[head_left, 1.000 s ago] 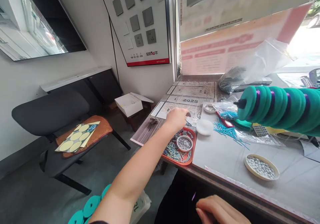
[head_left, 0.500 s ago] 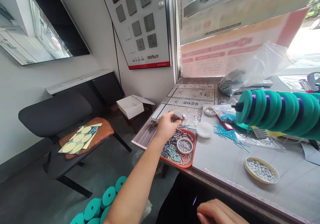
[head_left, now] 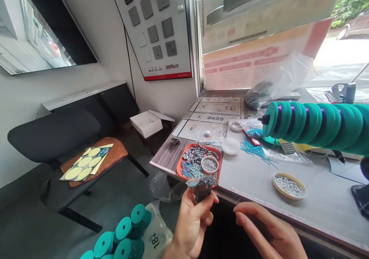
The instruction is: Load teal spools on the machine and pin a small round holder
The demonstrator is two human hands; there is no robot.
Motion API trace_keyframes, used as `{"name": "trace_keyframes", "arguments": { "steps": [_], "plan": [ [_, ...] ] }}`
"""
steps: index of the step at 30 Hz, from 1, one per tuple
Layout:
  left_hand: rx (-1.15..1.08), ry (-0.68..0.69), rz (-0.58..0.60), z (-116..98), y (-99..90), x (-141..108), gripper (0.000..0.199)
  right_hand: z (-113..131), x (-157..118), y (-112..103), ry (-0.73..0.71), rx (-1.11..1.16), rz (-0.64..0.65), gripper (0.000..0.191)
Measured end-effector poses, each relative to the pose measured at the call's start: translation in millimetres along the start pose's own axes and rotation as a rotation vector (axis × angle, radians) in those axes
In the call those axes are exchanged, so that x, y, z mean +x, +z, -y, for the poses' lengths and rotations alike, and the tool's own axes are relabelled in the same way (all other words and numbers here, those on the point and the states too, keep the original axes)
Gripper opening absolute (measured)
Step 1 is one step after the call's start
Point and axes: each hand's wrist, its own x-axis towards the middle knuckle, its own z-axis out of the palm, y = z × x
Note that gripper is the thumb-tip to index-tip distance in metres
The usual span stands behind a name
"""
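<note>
My left hand [head_left: 193, 220] is closed around a small dark bundle [head_left: 202, 187] with speckled grey and pale blue ends, held upright in front of the table edge. To its right, my right hand [head_left: 268, 228] has thumb and forefinger pinched together; whatever is between them is too small to make out. Just beyond the bundle sits an orange tray [head_left: 219, 162] at the table's near edge. In it lie grey cylinders [head_left: 196, 153], thin blue-green tubes [head_left: 190, 170] and a round white dish of tiny metal beads [head_left: 210, 164].
A white lid [head_left: 230, 146], blue sticks [head_left: 253, 148] and an oval dish of silvery pieces [head_left: 290, 186] lie on the table. A row of teal foam spools [head_left: 311, 126] juts in from the right. More teal spools [head_left: 123, 230] are low on the left, beside a chair [head_left: 95, 151].
My left hand has drawn back from beyond the tray to the near table edge, bringing the dark bundle with it. My right hand has come up, closer to the left.
</note>
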Motion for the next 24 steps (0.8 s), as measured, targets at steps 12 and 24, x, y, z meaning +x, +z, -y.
{"name": "trace_keyframes", "arguments": {
  "steps": [12,24],
  "plan": [
    [-0.038,-0.226,-0.036,28.1,-10.5,-18.5,0.043,13.6,5.4,14.3,0.169,0.23,-0.054,0.017],
    [0.149,-0.007,-0.102,36.1,-7.6,-20.0,0.049,11.6,1.6,14.1,0.143,0.173,-0.071,0.008]
  ]
}}
